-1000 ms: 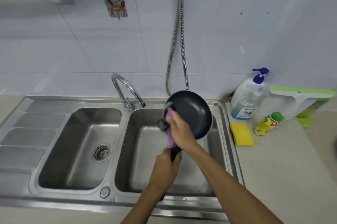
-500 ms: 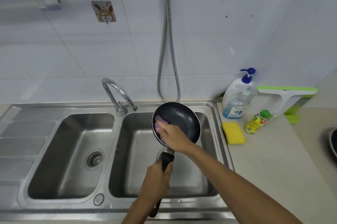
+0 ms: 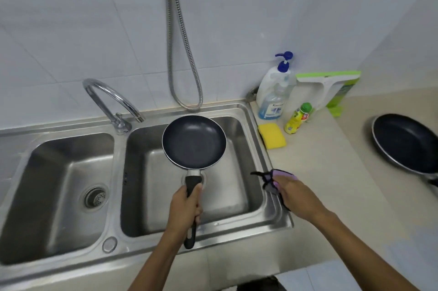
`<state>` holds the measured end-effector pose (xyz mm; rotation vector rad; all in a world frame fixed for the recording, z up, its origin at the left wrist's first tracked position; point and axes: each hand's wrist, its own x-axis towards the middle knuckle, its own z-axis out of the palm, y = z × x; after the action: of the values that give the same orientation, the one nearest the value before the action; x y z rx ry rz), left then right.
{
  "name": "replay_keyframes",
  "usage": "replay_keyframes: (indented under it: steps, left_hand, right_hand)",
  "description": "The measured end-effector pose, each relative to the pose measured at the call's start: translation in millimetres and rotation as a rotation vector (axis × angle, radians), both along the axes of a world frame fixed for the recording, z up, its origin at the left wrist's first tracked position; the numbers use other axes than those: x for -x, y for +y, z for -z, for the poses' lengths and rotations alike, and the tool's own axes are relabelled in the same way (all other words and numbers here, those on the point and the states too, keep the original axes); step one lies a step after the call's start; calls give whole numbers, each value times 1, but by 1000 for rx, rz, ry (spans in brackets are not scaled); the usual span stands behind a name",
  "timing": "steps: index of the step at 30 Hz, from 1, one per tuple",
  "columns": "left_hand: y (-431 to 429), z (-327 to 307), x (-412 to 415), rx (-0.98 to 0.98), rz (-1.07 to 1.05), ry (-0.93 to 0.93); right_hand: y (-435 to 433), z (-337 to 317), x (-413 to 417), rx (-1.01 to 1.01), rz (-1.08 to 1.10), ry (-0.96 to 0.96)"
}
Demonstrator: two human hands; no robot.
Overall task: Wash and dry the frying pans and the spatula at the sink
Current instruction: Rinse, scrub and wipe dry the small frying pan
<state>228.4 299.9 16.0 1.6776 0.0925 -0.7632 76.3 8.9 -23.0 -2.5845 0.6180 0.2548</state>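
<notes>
My left hand (image 3: 186, 205) grips the black handle of a small dark frying pan (image 3: 193, 142), held level over the right basin of the steel sink (image 3: 257, 115). The pan's inside faces up. My right hand (image 3: 297, 194) holds a purple cloth with black trim (image 3: 272, 179) at the sink's right rim, away from the pan. A second, larger dark frying pan (image 3: 405, 142) lies on the counter at the far right. No spatula is in view.
A curved tap (image 3: 107, 98) stands between the two basins, and a metal hose (image 3: 182, 58) hangs on the tiled wall. On the beige counter sit a yellow sponge (image 3: 271, 135), a pump soap bottle (image 3: 273, 91), a small yellow bottle (image 3: 297, 118) and a green-edged squeegee (image 3: 329, 86).
My right hand has left the pan's inside and moved right to the sink rim with the cloth. The pan has tipped from tilted to level. The view turned right, showing the second pan.
</notes>
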Motion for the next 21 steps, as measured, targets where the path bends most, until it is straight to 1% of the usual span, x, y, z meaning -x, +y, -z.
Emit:
replay_keyframes:
  steps: [2, 3, 4, 6, 8, 9, 10, 11, 12, 13, 14, 15, 16, 18, 21]
  left_hand:
    - [-9, 1, 9, 44, 7, 0]
    - [-13, 0, 14, 60, 2, 10]
    - [-19, 0, 20, 91, -2, 27]
    - [-30, -2, 31, 149, -10, 66]
    - [-43, -5, 42, 169, -18, 100]
    - [-51, -7, 47, 181, -29, 115]
    - [-59, -7, 53, 199, -44, 131]
    - [-69, -6, 58, 223, -51, 147]
    - [-79, -6, 65, 250, -40, 168]
    - [-88, -6, 72, 287, -18, 206]
    - [-98, -6, 81, 318, 23, 238]
    - [-108, -7, 92, 334, 67, 253]
    - [-120, -9, 104, 325, 116, 240]
    - [-143, -11, 129, 326, 190, 228]
    - [-181, -8, 169, 397, 239, 332]
  right_hand:
    - [11, 30, 32, 174, 24, -78]
    - [19, 38, 43, 243, 3, -69]
    - [26, 42, 52, 289, -16, -27]
    - [36, 39, 56, 304, 33, 64]
    - [42, 21, 45, 242, 106, 113]
    - [47, 7, 40, 215, 131, 95]
    - [53, -7, 36, 175, 165, 26]
    - [62, -22, 35, 81, 222, -89]
    - [71, -41, 33, -63, 298, -195]
    - [81, -59, 32, -240, 349, -258]
    - [90, -72, 35, -406, 384, -294]
    - [97, -83, 40, -522, 414, -317]
    - [99, -85, 47, -593, 452, -335]
    - [95, -80, 65, -657, 533, -386]
    - [64, -61, 106, -546, 571, -404]
